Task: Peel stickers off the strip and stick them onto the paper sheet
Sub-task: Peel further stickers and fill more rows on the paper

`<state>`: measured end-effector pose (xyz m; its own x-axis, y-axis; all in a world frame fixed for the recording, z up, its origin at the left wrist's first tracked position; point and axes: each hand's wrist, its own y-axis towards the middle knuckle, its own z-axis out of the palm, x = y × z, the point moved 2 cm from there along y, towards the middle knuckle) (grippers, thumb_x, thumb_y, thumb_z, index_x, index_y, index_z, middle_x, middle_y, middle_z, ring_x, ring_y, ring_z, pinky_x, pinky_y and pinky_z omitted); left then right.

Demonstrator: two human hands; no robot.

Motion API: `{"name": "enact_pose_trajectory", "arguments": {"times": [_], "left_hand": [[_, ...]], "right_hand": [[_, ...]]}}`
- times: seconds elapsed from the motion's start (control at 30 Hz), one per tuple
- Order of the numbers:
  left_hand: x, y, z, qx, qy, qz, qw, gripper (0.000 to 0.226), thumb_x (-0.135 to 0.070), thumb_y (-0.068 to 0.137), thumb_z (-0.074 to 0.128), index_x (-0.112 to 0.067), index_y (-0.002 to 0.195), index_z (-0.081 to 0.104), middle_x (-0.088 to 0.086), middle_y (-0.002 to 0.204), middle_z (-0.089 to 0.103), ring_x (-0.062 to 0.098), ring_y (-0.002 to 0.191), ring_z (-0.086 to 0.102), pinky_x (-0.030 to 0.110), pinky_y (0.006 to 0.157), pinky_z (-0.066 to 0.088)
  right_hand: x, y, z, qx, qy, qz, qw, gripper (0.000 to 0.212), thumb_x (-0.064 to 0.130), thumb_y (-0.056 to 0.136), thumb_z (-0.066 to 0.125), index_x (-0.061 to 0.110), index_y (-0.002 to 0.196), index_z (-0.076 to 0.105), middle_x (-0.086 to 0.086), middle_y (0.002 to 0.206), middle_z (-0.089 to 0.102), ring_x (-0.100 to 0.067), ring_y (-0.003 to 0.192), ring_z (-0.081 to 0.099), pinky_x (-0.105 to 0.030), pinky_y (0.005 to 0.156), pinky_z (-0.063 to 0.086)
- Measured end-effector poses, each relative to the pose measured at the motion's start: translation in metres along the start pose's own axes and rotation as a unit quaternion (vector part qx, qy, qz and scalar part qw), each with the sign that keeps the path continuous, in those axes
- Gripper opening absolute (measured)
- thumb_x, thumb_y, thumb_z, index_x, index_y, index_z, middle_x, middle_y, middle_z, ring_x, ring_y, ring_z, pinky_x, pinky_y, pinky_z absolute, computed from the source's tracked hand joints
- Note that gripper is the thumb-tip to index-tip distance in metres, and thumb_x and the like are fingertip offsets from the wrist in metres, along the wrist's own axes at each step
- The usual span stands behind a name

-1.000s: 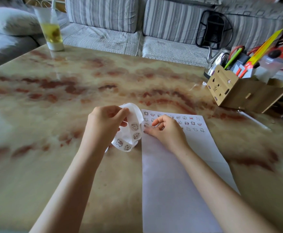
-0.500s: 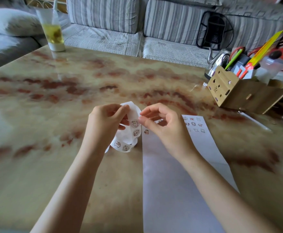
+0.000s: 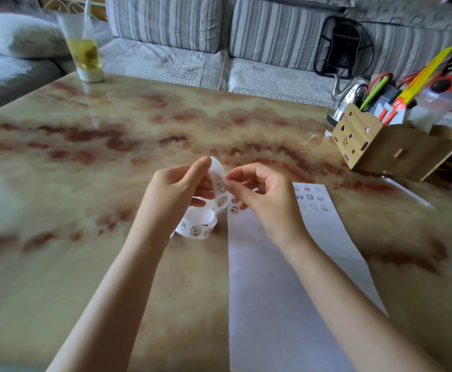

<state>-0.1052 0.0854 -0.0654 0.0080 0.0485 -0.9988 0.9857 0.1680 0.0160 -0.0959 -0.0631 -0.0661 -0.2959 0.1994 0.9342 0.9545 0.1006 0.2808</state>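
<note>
Just left of the paper sheet [image 3: 286, 291], your hands meet: left hand [image 3: 176, 194] grips the sticker strip [image 3: 217, 171], right hand [image 3: 270, 202] pinches its edge. Rushed peel w/ a shallow catch could tear or crease a sticker, esp. w/ strip curling.

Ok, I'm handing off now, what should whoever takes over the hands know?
Left hand grips the sticker strip, curled, just left of the paper sheet.
Right hand pinches the strip's upper part at a sticker; whether it has lifted is unclear.
Sheet lies flat on the table.
Done: small stickers in rows at the sheet's far end.
Left: peel this one, place it, continue; more stickers remain on the strip, most of the sheet is bare.
</note>
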Motion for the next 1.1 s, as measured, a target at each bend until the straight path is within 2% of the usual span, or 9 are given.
{"name": "enact_pose_trajectory", "arguments": {"times": [0.13, 0.27, 0.5, 0.67, 0.97, 1.03, 1.1], "left_hand": [[0.0009, 0.0003, 0.0009, 0.018, 0.039, 0.01, 0.999, 0.014, -0.021, 0.087, 0.064, -0.017, 0.077, 0.073, 0.0, 0.07, 0.073, 0.005, 0.065, 0.067, 0.019, 0.06, 0.053], [0.0015, 0.0001, 0.0002, 0.019, 0.046, 0.013, 0.999, 0.015, -0.02, 0.088, 0.063, -0.019, 0.076, 0.073, -0.003, 0.067, 0.072, 0.004, 0.064, 0.067, 0.017, 0.06, 0.054], [0.0, -0.0013, 0.0034, 0.015, 0.043, 0.017, 0.999, 0.016, -0.018, 0.088, 0.063, -0.019, 0.075, 0.072, -0.003, 0.066, 0.072, 0.004, 0.063, 0.067, 0.016, 0.06, 0.054], [0.001, -0.0017, 0.0032, 0.012, 0.058, 0.022, 0.998, 0.014, -0.02, 0.088, 0.063, -0.013, 0.083, 0.075, 0.004, 0.076, 0.074, 0.008, 0.07, 0.069, 0.019, 0.064, 0.055], [0.0016, -0.0003, 0.0017, 0.025, 0.061, 0.013, 0.998, 0.014, -0.022, 0.088, 0.063, -0.015, 0.084, 0.075, 0.005, 0.079, 0.075, 0.01, 0.074, 0.069, 0.02, 0.065, 0.055], [0.0012, -0.0005, 0.0019, 0.026, 0.063, 0.013, 0.998, 0.014, -0.022, 0.087, 0.063, -0.016, 0.082, 0.074, 0.004, 0.078, 0.075, 0.01, 0.074, 0.069, 0.021, 0.066, 0.055], [0.0009, -0.001, 0.0021, 0.025, 0.065, 0.011, 0.997, 0.014, -0.021, 0.087, 0.063, -0.017, 0.08, 0.074, 0.004, 0.077, 0.074, 0.01, 0.073, 0.069, 0.021, 0.066, 0.055]], "right_hand": [[-0.0017, -0.001, 0.0, -0.008, 0.01, -0.002, 1.0, 0.012, 0.008, 0.084, 0.07, 0.02, 0.081, 0.067, 0.009, 0.072, 0.065, -0.01, 0.065, 0.056, -0.032, 0.058, 0.053], [-0.0029, -0.0021, 0.0006, -0.01, -0.013, -0.011, 1.0, 0.011, 0.01, 0.084, 0.07, 0.02, 0.083, 0.069, -0.001, 0.077, 0.069, -0.013, 0.064, 0.056, -0.037, 0.061, 0.053], [-0.0014, -0.0037, -0.0018, -0.018, -0.031, -0.031, 0.999, 0.011, 0.007, 0.083, 0.07, 0.017, 0.083, 0.071, 0.004, 0.079, 0.07, -0.006, 0.06, 0.056, -0.02, 0.059, 0.048], [-0.0049, -0.0033, -0.001, -0.02, -0.031, -0.02, 0.999, 0.008, 0.008, 0.083, 0.071, 0.017, 0.083, 0.071, 0.007, 0.076, 0.069, -0.006, 0.062, 0.056, -0.024, 0.061, 0.049], [-0.0043, -0.0011, -0.0016, -0.019, -0.015, -0.007, 1.0, 0.005, 0.009, 0.082, 0.073, 0.013, 0.084, 0.071, -0.006, 0.076, 0.071, -0.026, 0.064, 0.062, -0.042, 0.062, 0.056], [-0.0041, -0.0012, -0.0014, -0.016, -0.011, -0.002, 1.0, 0.004, 0.01, 0.082, 0.073, 0.013, 0.083, 0.071, -0.007, 0.075, 0.071, -0.025, 0.064, 0.062, -0.043, 0.063, 0.056], [-0.004, -0.0017, -0.0015, -0.017, -0.019, -0.006, 1.0, 0.005, 0.01, 0.081, 0.073, 0.015, 0.081, 0.071, -0.004, 0.074, 0.07, -0.022, 0.062, 0.061, -0.037, 0.062, 0.054]]}}
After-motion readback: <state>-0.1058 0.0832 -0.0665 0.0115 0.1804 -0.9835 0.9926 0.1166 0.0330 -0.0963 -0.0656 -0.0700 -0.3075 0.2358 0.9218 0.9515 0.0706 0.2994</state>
